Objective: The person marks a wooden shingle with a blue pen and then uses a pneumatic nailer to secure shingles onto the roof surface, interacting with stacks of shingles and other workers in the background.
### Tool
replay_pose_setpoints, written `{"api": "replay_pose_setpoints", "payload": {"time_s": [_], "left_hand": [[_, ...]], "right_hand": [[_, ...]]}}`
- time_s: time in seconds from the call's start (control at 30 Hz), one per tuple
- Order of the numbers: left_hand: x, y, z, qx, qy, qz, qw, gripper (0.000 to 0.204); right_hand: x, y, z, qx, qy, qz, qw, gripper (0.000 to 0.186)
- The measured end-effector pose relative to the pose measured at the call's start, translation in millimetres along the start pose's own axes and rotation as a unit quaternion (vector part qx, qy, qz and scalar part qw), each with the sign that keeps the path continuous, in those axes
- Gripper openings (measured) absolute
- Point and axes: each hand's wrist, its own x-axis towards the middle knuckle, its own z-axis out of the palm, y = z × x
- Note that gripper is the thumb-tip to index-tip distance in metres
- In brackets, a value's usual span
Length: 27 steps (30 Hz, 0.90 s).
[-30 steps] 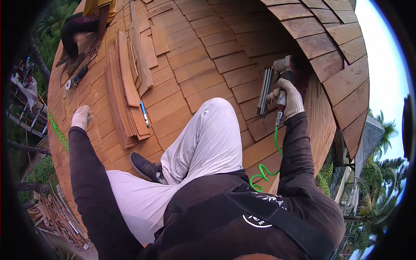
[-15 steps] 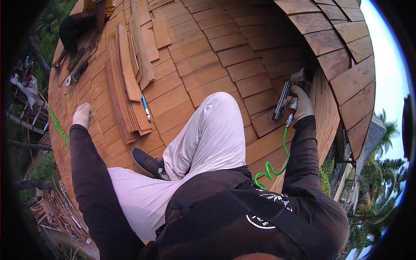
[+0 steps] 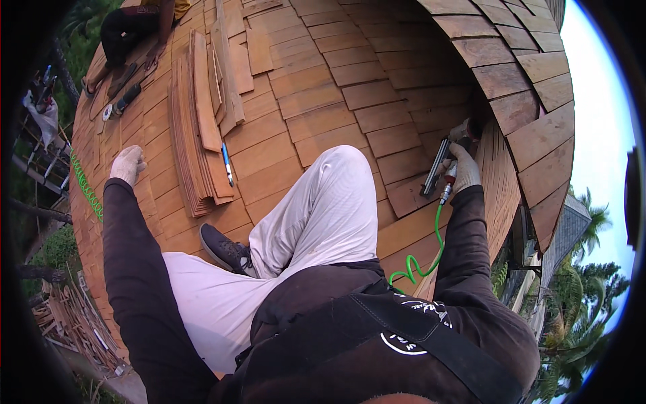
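Observation:
My right hand (image 3: 466, 168), in a pale knit glove, is wrapped round the handle of a pneumatic nail gun (image 3: 441, 161). The gun's nose points up and away, into the shaded corner where the shingled roof meets a raised edge. A coiled green air hose (image 3: 431, 262) runs from its red and silver fitting back toward my body. Over on the left, my left hand (image 3: 128, 165), also gloved, rests by the wooden shingles (image 3: 161, 178) with its fingers curled and nothing visible in them. Between my hands lies a stack of thin wooden shingles (image 3: 185, 128) with a blue pen-like tool (image 3: 227, 163) beside it.
A co-worker (image 3: 131, 30) crouches at the upper left near an angle grinder (image 3: 122, 102). Another green coiled hose (image 3: 84, 185) hangs at the left roof edge. The overlapping shingled edge (image 3: 518, 101) rises on the right. Scrap wood (image 3: 77, 320) lies below at lower left.
The view has shifted slightly. My right hand keeps its hold on the nail gun in the same corner, and my left hand stays curled on the left.

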Motion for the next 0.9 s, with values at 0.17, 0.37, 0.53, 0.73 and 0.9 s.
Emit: {"api": "replay_pose_setpoints", "payload": {"time_s": [0.17,0.37,0.53,0.73,0.9], "left_hand": [[-13,11,-1,0.006,0.003,-0.026,1.0,0.04],[-10,12,1,0.009,-0.001,-0.022,1.0,0.041],[-6,11,-3,0.007,-0.006,-0.016,1.0,0.043],[-11,15,2,0.007,0.001,-0.004,1.0,0.042],[-30,32,2,0.053,-0.03,0.016,0.998,0.039]], "right_hand": [[-16,-1,-7,0.025,0.007,0.006,1.0,0.025],[-14,-3,-16,-0.017,-0.03,0.015,0.999,0.027],[-1,3,-24,-0.008,-0.042,0.009,0.999,0.028],[-7,3,-5,-0.048,-0.042,-0.05,0.997,0.032],[-39,13,54,-0.323,-0.113,-0.163,0.925,0.06]]}}
